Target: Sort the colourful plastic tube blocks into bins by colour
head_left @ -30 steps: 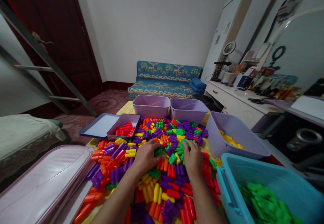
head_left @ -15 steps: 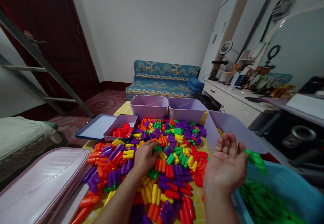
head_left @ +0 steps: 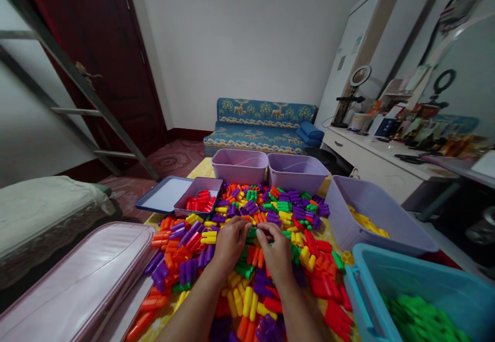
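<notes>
A heap of plastic blocks (head_left: 278, 213) in red, orange, yellow, green and purple covers the table. My left hand (head_left: 231, 243) lies palm down on the heap with its fingers curled around blocks I cannot make out. My right hand (head_left: 275, 251) sits right beside it, fingertips bent down into the pile near some green blocks (head_left: 251, 234). The two hands almost touch. At the right front a blue bin (head_left: 386, 275) holds green blocks (head_left: 421, 319).
A purple bin (head_left: 348, 213) with yellow blocks stands on the right. Two more purple bins (head_left: 240, 169) stand at the back. A small tray (head_left: 197, 210) holds red blocks beside a blue lid (head_left: 162, 197). A pink lid (head_left: 77, 280) lies front left.
My right hand came back from over the blue bin, where it had let green blocks go, to the heap beside my left hand. The view shifted slightly.
</notes>
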`<state>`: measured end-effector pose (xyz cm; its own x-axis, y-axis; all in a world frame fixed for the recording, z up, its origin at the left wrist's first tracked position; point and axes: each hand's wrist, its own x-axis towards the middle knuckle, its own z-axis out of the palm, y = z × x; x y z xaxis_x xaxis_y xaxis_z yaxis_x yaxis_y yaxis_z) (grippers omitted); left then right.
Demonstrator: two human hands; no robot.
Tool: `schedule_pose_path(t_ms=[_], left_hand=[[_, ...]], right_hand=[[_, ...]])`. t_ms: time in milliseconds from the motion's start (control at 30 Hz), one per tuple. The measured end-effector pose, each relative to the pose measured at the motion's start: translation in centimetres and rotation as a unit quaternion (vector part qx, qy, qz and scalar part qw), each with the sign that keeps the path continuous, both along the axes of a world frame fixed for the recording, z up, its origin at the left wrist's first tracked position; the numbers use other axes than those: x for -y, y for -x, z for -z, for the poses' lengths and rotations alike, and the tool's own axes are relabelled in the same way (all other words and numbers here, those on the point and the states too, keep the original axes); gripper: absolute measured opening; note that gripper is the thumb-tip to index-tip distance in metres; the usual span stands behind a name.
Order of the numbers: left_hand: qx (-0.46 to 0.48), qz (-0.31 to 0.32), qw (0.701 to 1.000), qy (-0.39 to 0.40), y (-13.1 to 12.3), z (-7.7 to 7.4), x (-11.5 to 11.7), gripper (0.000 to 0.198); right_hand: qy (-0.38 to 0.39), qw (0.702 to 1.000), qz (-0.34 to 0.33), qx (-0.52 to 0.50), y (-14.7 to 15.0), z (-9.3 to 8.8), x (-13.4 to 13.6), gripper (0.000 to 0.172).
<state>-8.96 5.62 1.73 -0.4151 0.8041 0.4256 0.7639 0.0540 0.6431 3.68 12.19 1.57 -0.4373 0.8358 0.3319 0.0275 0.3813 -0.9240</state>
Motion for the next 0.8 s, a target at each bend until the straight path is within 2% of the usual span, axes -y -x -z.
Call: schedule_pose_path(t_ms=[100, 167, 233, 333, 400, 500, 600, 800], left_hand=[[0.021, -0.018, 0.999, -0.036, 0.4, -0.5, -0.4, 0.029], [0.007, -0.007, 1.0, 0.0, 0.6, -0.9, -1.3, 0.026], [-0.045, 0.022, 0.996, 0.07, 0.5, -1.4, -2.5, 0.028], [-0.151, 0.045, 0.974, 0.165, -0.2, -2.4, -4.1, 0.041], [-0.192, 0.057, 0.958, 0.208, -0.7, -3.3, -4.6, 0.047], [-0.196, 0.104, 0.945, 0.239, -1.1, -4.1, -4.4, 0.045], [-0.18, 0.133, 0.948, 0.226, -1.3, -3.8, -3.5, 0.041], [-0.189, -0.002, 0.952, 0.24, -2.9, -1.7, -3.0, 0.032]], right_hand=[[-0.021, 0.998, 0.055, 0.006, -0.1, 1.3, -0.7, 0.023], [0.007, 0.995, 0.1, -0.013, -0.3, 2.0, -1.4, 0.026], [0.045, 0.991, 0.123, -0.039, -0.5, 2.5, -2.1, 0.026], [0.089, 0.986, 0.119, -0.073, -0.6, 3.0, -2.6, 0.025], [0.088, 0.986, 0.119, -0.082, -0.7, 3.0, -2.7, 0.024], [0.075, 0.987, 0.119, -0.081, -1.0, 2.9, -2.5, 0.024], [0.077, 0.987, 0.118, -0.08, -1.1, 2.8, -2.4, 0.023], [0.095, 0.985, 0.104, -0.101, -0.9, 2.5, -2.4, 0.022]])
